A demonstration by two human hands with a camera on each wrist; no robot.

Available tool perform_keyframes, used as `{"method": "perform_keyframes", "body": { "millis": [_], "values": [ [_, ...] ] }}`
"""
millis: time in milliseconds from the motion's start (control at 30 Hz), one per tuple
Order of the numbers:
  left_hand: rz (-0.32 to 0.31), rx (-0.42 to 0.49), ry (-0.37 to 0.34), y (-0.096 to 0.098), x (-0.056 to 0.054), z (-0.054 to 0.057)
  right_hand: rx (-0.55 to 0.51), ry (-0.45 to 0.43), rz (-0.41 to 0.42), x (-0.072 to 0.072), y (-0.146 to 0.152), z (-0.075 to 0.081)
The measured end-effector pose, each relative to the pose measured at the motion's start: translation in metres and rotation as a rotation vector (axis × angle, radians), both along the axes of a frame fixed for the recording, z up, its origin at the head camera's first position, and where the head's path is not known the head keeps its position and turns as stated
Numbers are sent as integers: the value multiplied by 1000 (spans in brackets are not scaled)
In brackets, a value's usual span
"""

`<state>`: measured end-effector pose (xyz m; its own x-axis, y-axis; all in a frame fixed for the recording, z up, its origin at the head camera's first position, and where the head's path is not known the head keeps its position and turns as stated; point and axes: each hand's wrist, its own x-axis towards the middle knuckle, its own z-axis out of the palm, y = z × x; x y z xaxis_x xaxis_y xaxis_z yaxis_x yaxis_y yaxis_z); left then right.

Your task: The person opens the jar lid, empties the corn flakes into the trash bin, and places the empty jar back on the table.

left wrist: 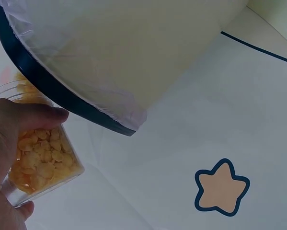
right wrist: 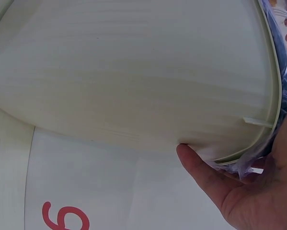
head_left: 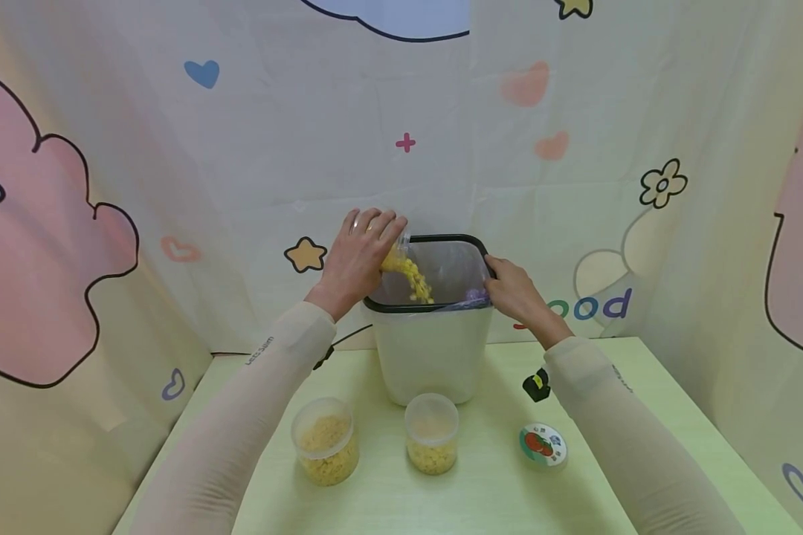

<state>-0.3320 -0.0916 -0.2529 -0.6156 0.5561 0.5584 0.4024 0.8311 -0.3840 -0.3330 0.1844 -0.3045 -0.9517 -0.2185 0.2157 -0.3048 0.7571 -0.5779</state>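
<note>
In the head view a white trash bin (head_left: 435,357) with a black rim (head_left: 442,239) and a clear liner bag stands on the table. My left hand (head_left: 364,253) grips a clear plastic jar (left wrist: 71,165), tipped over the bin's left side. Yellow flakes (head_left: 418,282) stream out of its mouth into the bin, and more (left wrist: 40,163) are still inside. My right hand (head_left: 511,286) holds the bin's right rim. Its thumb (right wrist: 200,172) lies against the outer wall in the right wrist view, while the other fingers are mostly hidden behind the rim and liner.
Two open clear jars, a larger one (head_left: 328,453) and a smaller one (head_left: 431,435), hold yellow crumbs in front of the bin. A round lid with a tomato picture (head_left: 543,446) lies at right, near a small black object (head_left: 537,385). A printed curtain (head_left: 415,178) hangs behind.
</note>
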Motion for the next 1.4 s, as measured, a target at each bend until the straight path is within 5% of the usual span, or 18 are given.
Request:
{"method": "perform_keyframes", "body": {
  "millis": [1400],
  "values": [
    [4,-127,64,5,0,3,-14,-22,-9,1,0,0]
  ]
}}
